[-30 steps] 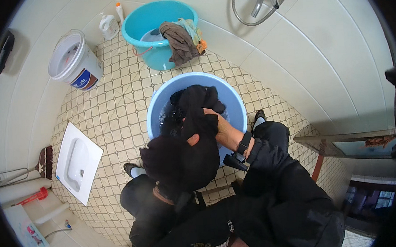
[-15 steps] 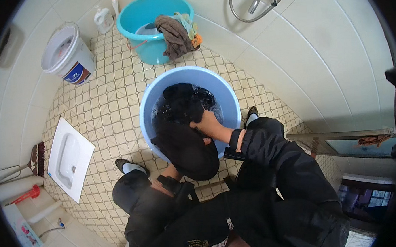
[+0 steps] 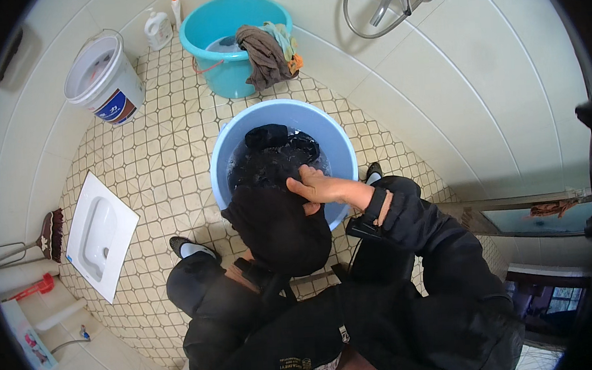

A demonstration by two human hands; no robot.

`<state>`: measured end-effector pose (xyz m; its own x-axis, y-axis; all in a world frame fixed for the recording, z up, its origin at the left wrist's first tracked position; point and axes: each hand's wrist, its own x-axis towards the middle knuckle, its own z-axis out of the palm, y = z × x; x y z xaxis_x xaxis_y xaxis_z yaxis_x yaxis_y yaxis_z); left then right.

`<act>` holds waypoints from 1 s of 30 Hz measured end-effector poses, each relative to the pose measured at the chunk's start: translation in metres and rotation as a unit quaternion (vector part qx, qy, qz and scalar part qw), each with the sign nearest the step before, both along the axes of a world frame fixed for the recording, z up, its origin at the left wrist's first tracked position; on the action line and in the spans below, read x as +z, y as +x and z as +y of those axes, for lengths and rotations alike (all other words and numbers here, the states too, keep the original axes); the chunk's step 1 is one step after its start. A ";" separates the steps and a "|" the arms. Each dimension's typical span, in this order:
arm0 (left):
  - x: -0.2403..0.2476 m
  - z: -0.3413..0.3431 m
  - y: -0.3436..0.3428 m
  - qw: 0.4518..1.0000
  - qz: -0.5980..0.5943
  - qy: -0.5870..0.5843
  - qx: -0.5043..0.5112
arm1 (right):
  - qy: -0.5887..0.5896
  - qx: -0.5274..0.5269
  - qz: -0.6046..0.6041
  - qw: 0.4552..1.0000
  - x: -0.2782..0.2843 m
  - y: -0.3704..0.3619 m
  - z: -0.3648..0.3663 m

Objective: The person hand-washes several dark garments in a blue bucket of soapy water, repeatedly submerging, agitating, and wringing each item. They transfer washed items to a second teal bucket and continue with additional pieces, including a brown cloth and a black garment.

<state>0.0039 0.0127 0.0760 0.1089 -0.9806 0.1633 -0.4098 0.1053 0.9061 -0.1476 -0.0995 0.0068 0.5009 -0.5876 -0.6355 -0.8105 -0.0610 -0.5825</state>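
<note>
A wet black garment [image 3: 278,229] hangs bunched over the near rim of the light-blue tub [image 3: 338,119]. My left hand is under the garment, with only its wrist [image 3: 239,274] showing near my knee; its fingers are covered. My right hand [image 3: 319,186] is above the garment's right side, thumb out and fingers apart from it, and I see nothing held in it. A small patch of skin shows at the garment's edge just below this hand. More dark clothes [image 3: 267,137] lie in the sudsy water inside the tub.
Beyond the tub stands a turquoise bucket [image 3: 227,88] with a brown cloth [image 3: 262,56] over its rim. A white bucket [image 3: 96,78] and bottles [image 3: 159,31] are far left. A squat toilet [image 3: 104,235] is set in the tiled floor. A shower tap [image 3: 393,2] hangs on the wall.
My right hand has lifted off the garment and moved slightly right. The garment has been drawn nearer to me and bunched up, with my left hand beneath it.
</note>
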 end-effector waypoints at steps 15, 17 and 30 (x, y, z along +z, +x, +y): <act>0.015 0.001 0.016 1.000 -0.019 0.009 -0.018 | 0.387 -0.217 -0.536 0.718 -0.023 -0.011 -0.016; 0.016 0.001 0.019 0.999 -0.026 0.008 -0.019 | 0.398 -0.166 -0.595 0.678 -0.010 0.000 -0.029; 0.025 0.002 0.022 0.990 -0.102 -0.071 -0.065 | 0.015 -0.040 -0.277 0.960 0.037 0.019 -0.030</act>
